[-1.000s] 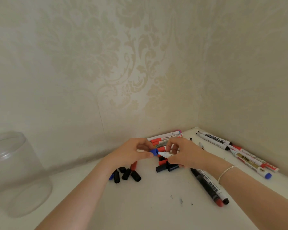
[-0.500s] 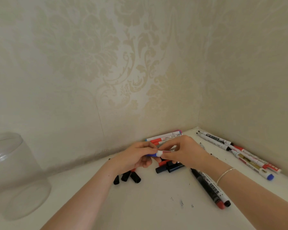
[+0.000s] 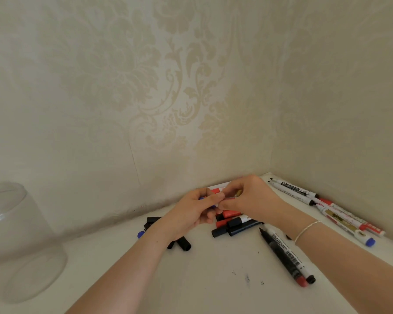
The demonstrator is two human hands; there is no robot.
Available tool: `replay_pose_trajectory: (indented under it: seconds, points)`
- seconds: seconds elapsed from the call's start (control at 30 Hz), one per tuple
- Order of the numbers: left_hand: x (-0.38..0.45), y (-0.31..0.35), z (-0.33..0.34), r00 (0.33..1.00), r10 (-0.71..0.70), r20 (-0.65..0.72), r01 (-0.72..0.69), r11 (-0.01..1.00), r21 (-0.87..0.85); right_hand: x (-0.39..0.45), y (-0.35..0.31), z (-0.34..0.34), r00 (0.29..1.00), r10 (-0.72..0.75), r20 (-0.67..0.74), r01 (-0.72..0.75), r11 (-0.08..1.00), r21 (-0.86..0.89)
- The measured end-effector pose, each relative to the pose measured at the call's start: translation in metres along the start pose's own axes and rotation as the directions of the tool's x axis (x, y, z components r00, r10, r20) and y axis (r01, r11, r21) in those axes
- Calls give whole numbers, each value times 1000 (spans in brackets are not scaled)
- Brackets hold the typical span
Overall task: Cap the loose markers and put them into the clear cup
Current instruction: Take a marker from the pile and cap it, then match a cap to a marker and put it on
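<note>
Though mostly hidden between the fingers: held marker (image 3: pixel 228 197) pinched over the table (image 3: pixel 213 279), near the corner.
Left hand (image 3: pixel 192 213): curled round the blue cap end (image 3: pixel 202 198), fingers closed on it.
Right hand (image 3: pixel 251 196): pinching the white barrel; thin bracelet (image 3: pixel 306 230) at the wrist.
Cap seating: cannot tell whether fully home.
Handling: light, stiff, smooth plastic, likely slippery; best gripped mid-barrel, cap pushed straight along the axis.
Clear cup (image 3: pixel 21 243): far left, well apart from the hands; transparent, rounded, seemingly thin-walled and easily tipped.
Loose caps (image 3: pixel 183 243): short black cylinders, plus a blue one (image 3: pixel 141 234), by the left wrist.
Pile under the hands (image 3: pixel 234 223): red, black and white barrels.
Uncapped pair (image 3: pixel 290 191): white, black-tipped, by the right wall.
Black marker (image 3: pixel 284 257): long, barcode label, beside the right forearm.
</note>
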State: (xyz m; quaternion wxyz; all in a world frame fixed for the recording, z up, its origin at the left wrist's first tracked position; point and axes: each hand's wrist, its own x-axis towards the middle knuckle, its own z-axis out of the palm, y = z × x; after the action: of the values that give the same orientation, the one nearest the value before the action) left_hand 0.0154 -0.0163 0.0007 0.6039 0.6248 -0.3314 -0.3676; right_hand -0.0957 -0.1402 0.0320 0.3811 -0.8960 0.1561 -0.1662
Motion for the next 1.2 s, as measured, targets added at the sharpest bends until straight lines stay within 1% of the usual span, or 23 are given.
replay_pose_trajectory:
  seconds: [0.13,0.23,0.3,0.33,0.4,0.47,0.57,0.67,0.77,0.9,0.97,1.07,1.1,1.13,1.2]
  points:
    - [1,-2,3,1000,-5,11,5,999,-44,2,0,-3,1000,-1,27,3,999,-48]
    - [3,-6,5,1000,-15,19,15,999,29,3,7,-4,1000,17,21,-15,996,-83]
    - [6,-5,6,1000,4,20,-6,996,91,5,14,-6,999,34,10,-33,993,-109]
    - [9,-6,7,1000,30,1,-30,992,124,6,18,-6,999,42,4,-41,992,-116]
    - [19,-9,6,988,119,-103,-93,969,227,9,26,-7,998,57,-21,-59,990,-129]
    - [28,-16,7,947,234,-221,-148,926,348,11,35,-8,995,73,-67,-83,984,-160]
    - [35,-25,15,910,332,-247,-195,871,450,13,49,-11,980,124,-158,-146,979,-140]
    - [43,-32,22,879,389,-274,-181,805,565,18,59,-11,966,153,-208,-193,963,-188]
    - [50,-36,25,860,444,-253,-136,676,724,21,64,-8,969,146,-201,-196,946,-257]
    - [51,-37,26,863,468,-190,-92,516,852,18,70,0,982,123,-143,-159,949,-271]
    - [51,-39,25,854,490,-175,-106,494,863,16,75,4,987,111,-117,-141,946,-292]
    - [52,-40,26,872,471,-135,-108,454,885,14,77,5,992,91,-91,-115,947,-299]
    - [52,-41,26,879,461,-121,-111,446,888,12,76,2,991,84,-101,-109,956,-272]
    - [52,-42,25,883,455,-115,-120,455,882,10,75,-2,988,86,-129,-113,968,-225]
    - [51,-42,24,886,447,-126,-133,505,853,8,77,-18,962,137,-237,-170,977,-128]
